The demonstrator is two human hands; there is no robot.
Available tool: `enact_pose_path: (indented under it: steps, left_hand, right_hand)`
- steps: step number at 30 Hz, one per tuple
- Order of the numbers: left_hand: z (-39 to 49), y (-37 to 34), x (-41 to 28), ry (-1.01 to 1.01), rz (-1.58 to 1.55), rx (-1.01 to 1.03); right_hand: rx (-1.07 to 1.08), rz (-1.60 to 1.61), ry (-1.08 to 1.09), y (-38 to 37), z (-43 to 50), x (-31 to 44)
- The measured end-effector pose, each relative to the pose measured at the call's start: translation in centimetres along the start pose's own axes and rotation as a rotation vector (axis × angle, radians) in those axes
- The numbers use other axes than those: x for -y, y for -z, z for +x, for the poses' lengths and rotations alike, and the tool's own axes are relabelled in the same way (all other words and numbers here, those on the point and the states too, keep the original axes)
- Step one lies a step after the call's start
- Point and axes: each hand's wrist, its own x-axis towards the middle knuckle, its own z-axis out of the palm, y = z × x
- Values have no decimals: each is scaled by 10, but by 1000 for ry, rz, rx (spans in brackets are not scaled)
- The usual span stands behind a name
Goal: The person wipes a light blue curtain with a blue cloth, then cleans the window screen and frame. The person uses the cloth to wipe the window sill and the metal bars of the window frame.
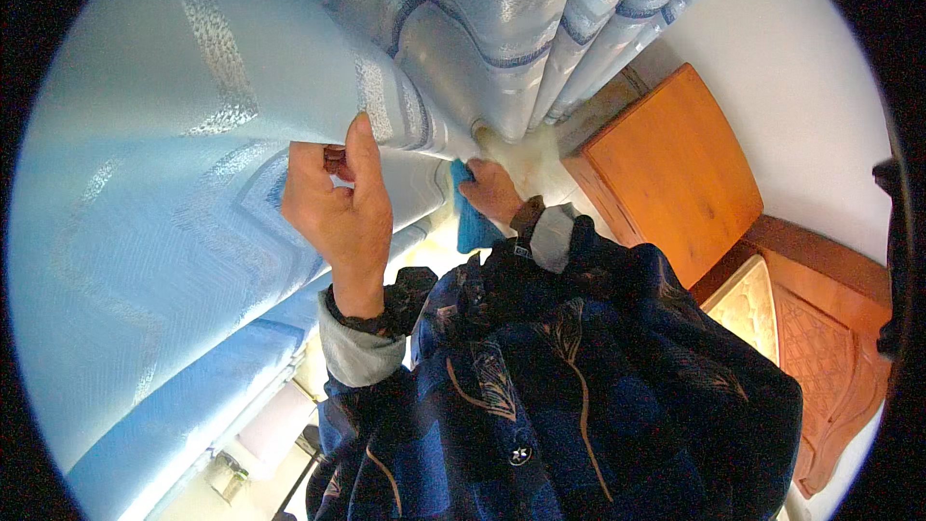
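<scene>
A pale blue patterned curtain [239, 224] hangs across the left and top of the view, its folds gathered at the upper right. My left hand [340, 195] pinches the curtain's edge between thumb and fingers, the thumb lying over the cloth. Farther right and lower down, my right hand [492, 190] grips a teal blue cloth [472, 224] close to the curtain's lower edge. Part of that cloth hangs below the hand. Whether the right fingers also touch the curtain cannot be told.
An orange-brown wooden cabinet [673, 174] stands at the right against the white wall [803, 87]. Beside it is a carved wooden headboard [825, 362] with a pale padded panel. At the lower left, a pinkish box-like object [276, 420] lies beyond the curtain.
</scene>
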Motion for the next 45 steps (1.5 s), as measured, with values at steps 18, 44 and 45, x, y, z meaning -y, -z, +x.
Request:
enact_pose_path:
  steps: [18, 44, 45]
  left_hand:
    - [2, -22, -22, 73, -26, 42]
    - [-34, 156, -11, -621, 185, -454]
    - [-38, 165, -3, -685, 204, -585]
  right_hand:
    - [-395, 277, 319, 94, 61, 44]
    - [-458, -14, 333, 4, 3, 79]
    - [-480, 3, 358, 5, -1, 86]
